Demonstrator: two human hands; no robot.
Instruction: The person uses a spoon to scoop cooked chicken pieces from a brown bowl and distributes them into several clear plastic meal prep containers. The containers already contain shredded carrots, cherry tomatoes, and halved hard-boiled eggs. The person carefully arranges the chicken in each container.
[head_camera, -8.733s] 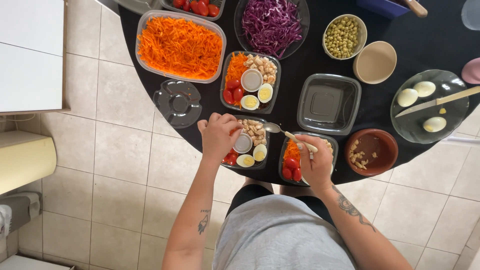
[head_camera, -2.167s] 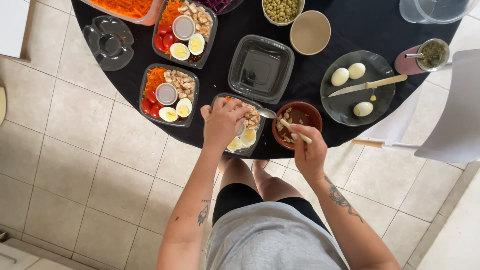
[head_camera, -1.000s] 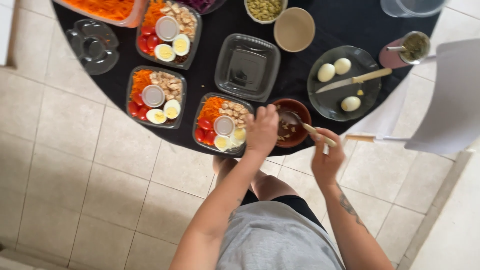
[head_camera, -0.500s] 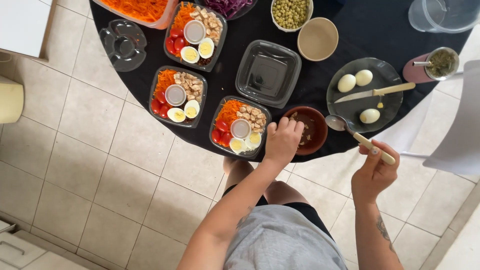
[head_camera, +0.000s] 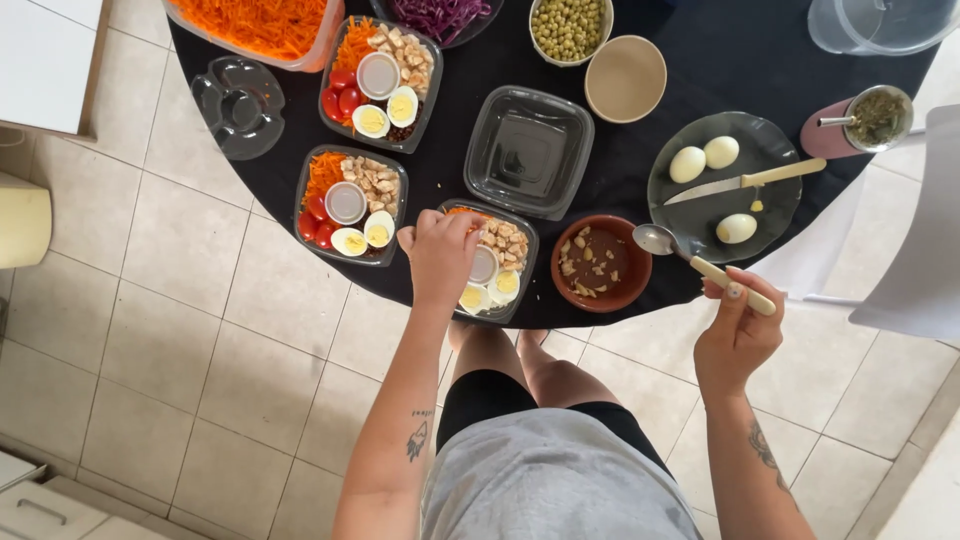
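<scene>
Spoon pinched in right hand fingertips, left hand on salad container

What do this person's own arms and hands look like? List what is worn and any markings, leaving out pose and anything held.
Both arms are bare, with no sleeves reaching the forearms. The left forearm carries a small dark tattoo. The right forearm has a larger dark tattoo. The left hand and right hand wear no gloves, and I can see no rings or watch.

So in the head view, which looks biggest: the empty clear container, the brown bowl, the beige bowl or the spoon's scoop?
1. Empty clear container
2. Brown bowl
3. Beige bowl, nearly alike with the brown one, so unsure
4. Spoon's scoop, in the right hand
</scene>
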